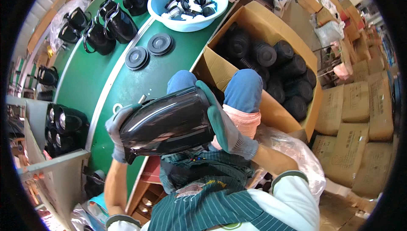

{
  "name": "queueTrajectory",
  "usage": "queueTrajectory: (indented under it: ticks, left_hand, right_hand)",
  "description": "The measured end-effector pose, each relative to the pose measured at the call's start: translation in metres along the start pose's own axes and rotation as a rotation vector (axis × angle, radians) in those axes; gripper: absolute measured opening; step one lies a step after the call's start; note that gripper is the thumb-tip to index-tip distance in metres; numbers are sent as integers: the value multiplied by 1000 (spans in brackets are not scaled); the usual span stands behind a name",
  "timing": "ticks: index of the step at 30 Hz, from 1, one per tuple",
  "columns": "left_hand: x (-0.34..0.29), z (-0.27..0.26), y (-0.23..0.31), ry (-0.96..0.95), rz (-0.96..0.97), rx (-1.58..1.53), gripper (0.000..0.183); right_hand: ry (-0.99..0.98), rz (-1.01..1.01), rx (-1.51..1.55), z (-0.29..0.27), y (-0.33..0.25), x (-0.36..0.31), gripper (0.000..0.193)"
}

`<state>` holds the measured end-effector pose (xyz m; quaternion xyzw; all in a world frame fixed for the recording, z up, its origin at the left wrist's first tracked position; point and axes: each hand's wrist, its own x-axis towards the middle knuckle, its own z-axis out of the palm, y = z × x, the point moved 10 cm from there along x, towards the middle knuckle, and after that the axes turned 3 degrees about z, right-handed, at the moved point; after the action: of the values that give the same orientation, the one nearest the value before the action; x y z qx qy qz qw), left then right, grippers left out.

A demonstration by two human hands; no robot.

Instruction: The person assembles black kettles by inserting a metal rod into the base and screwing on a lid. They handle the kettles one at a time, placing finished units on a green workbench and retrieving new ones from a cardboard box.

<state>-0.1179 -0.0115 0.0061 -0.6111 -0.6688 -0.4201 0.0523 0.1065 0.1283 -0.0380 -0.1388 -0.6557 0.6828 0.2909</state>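
Note:
A glossy black jug (167,123) lies on its side between my hands, above my lap and the edge of the green bench. My left hand (120,129), in a grey glove, grips its spout end at the left. At the other end my right hand (227,125), in a grey and green glove, presses against the round base with the fingers pointing up. Part of the jug's handle side is hidden behind its body. Round black ribbed discs (160,44) sit on the bench beyond the jug, with a second stack (137,58) beside them.
A light blue basin (159,17) of black and white lids stands at the back. Several black jugs (121,25) line the bench's far left. An open carton (309,123) of black cylindrical parts is at my right, near stacked cartons (354,146).

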Motion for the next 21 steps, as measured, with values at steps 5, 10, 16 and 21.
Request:
queueTrajectory:
  ticks: [5, 10, 16, 21]
  left_hand:
    - [-51, 40, -66, -194, -498, -156, 36]
    - [-30, 26, -35, -61, -351, -164, 41]
    - [27, 30, 37, -356, -129, 137, 41]
    - [65, 44, 104, -508, -163, -576, 74]
  right_hand:
    - [-79, -524, -448, 1, -47, -12, 90]
    - [16, -182, -79, -10, -18, -14, 82]
    - [53, -125, 319, -34, 66, -44, 74]
    - [65, 210, 1339, -51, 136, -68, 78]
